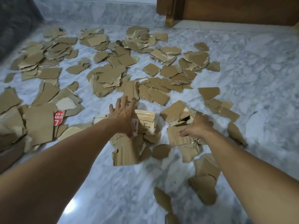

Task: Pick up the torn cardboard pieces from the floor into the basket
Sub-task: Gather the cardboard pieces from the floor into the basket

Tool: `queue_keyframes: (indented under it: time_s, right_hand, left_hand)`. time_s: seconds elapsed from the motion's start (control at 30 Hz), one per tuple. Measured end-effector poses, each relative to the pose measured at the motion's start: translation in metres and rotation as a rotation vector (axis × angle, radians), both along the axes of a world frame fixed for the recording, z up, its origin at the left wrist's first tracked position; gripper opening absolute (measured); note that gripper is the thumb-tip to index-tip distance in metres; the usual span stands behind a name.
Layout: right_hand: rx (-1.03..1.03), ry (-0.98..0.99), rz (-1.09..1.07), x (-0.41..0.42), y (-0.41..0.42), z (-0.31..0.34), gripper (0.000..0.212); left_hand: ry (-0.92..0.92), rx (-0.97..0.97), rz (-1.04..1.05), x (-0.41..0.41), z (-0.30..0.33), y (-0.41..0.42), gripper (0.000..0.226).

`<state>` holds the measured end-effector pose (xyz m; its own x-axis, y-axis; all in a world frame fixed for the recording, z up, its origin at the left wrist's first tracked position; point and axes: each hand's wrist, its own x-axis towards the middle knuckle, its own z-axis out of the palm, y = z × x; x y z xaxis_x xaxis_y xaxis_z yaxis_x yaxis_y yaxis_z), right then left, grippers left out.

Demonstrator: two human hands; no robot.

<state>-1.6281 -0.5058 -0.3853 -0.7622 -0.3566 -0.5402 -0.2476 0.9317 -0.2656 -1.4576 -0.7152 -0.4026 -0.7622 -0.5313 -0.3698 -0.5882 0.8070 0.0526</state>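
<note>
Cardboard pieces (106, 78), brown and ragged-edged, lie scattered all over the glossy grey marble floor (242, 70), running off the left edge. Beyond them sits a wooden door (234, 8), cut off at the top. Nearer than the door, the left hand (123, 113) is spread flat on a printed piece (144, 122), and the right hand (196, 126) grips a bunch of scraps (179, 120), fingers hidden underneath.

Pale grey-and-white marble floor (258, 65) runs up to a matching marble skirting (97, 10) along the far wall.
At top right stands a brown wooden door (234, 8) in its wooden frame (165, 7); a dark, blurred shape (14, 21) fills the top left corner.
</note>
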Motion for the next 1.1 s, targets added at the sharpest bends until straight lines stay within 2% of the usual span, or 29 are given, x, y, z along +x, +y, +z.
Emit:
queue_keyframes:
  time_s: [0.1, 0.23, 0.43, 0.6, 0.77, 0.9, 1.03, 1.1]
  right_hand:
    - [-0.025, -0.001, -0.012, -0.003, -0.001, -0.005, 0.119]
    - [-0.104, -0.030, -0.047, -0.003, -0.005, -0.007, 0.120]
    - [-0.187, -0.030, -0.066, -0.001, -0.004, -0.008, 0.112]
    - [-0.310, -0.073, -0.128, 0.016, -0.007, -0.011, 0.105]
    - [-0.314, -0.089, -0.093, 0.033, -0.010, -0.006, 0.091]
    - [-0.293, -0.120, -0.002, 0.049, -0.009, 0.001, 0.075]
    - [-0.300, -0.136, 0.073, 0.060, -0.009, 0.015, 0.085]
    - [-0.315, -0.140, 0.089, 0.063, -0.008, 0.027, 0.079]
  left_hand:
    - [-0.053, 0.091, -0.014, -0.006, -0.001, -0.009, 0.148]
    - [-0.051, 0.068, -0.018, -0.007, 0.000, -0.017, 0.144]
    - [-0.042, 0.149, 0.103, -0.006, 0.002, -0.006, 0.099]
    - [-0.038, 0.257, 0.205, 0.008, 0.000, 0.010, 0.088]
    - [0.007, 0.260, 0.262, 0.028, 0.000, 0.027, 0.067]
    - [0.028, 0.195, 0.289, 0.043, 0.009, 0.036, 0.041]
    - [0.029, 0.208, 0.333, 0.066, 0.026, 0.038, 0.036]
    - [0.041, 0.203, 0.368, 0.079, 0.037, 0.036, 0.040]
